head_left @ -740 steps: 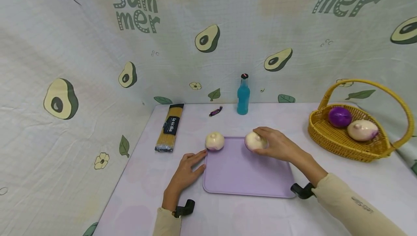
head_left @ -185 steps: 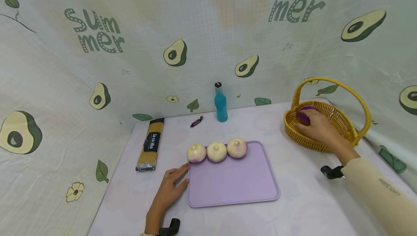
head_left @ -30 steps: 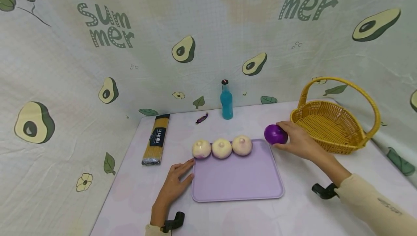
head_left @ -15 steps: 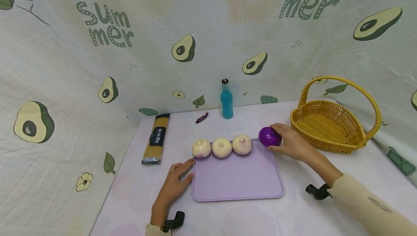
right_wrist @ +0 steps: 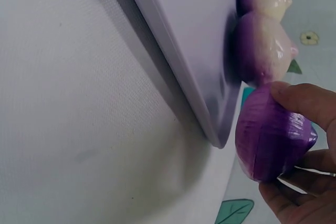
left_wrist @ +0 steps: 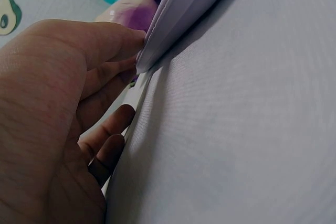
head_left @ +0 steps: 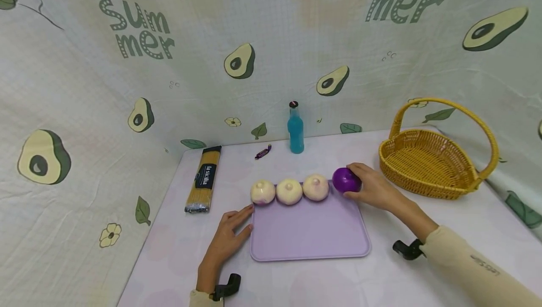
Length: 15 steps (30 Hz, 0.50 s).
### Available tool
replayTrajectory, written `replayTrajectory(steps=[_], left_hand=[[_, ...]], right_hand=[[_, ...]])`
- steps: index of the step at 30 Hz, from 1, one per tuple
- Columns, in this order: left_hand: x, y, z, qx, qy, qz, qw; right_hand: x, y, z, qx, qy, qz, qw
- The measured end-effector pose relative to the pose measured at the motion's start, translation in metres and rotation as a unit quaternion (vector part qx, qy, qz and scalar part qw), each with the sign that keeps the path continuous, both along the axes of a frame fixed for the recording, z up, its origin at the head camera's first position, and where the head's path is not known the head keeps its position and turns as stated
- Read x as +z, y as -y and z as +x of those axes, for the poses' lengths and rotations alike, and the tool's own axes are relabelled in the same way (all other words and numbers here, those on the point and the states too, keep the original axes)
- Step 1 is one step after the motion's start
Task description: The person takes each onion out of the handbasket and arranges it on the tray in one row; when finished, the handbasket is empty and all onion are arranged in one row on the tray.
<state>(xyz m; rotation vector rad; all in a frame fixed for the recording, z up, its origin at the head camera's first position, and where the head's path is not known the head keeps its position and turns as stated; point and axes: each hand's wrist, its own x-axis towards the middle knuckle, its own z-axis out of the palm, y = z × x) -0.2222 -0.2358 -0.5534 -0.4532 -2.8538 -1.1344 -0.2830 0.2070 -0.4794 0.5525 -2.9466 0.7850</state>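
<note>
My right hand (head_left: 372, 187) grips a shiny purple onion (head_left: 345, 181) at the far right corner of the lilac tray (head_left: 311, 231). In the right wrist view thumb and fingers curl round that purple onion (right_wrist: 273, 135), its pointed tip toward the palm. Three white onions with purple bases stand in a row along the tray's far edge: a left one (head_left: 263, 192), a middle one (head_left: 289, 191) and a right one (head_left: 315, 187). My left hand (head_left: 228, 236) lies with fingers extended, fingertips at the tray's left rim; in the left wrist view they touch the tray edge (left_wrist: 168, 30).
A yellow wicker basket (head_left: 427, 184) with a tall handle stands at the right with nothing in it. Behind the tray are a blue bottle (head_left: 296, 133) and a small purple-wrapped candy (head_left: 263, 152). A pack of spaghetti (head_left: 204, 180) lies at the left.
The third white onion joined the row earlier, and the purple onion left the basket. Over the last second my right hand has carried it leftward to the tray corner. The left hand stays put.
</note>
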Motion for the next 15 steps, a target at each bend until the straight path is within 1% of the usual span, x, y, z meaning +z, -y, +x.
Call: replayTrajectory(steps=[7, 15], left_hand=[[-0.0012, 0.0011, -0.0021, 0.002, 0.010, 0.001, 0.9999], [-0.0024, 0.0017, -0.0018, 0.005, 0.012, -0.004, 0.9999]], right_hand=[[-0.0018, 0.0039, -0.0006, 0.006, 0.009, -0.007, 1.000], [-0.0063, 0.0089, -0.0026, 0.008, 0.021, -0.007, 1.000]])
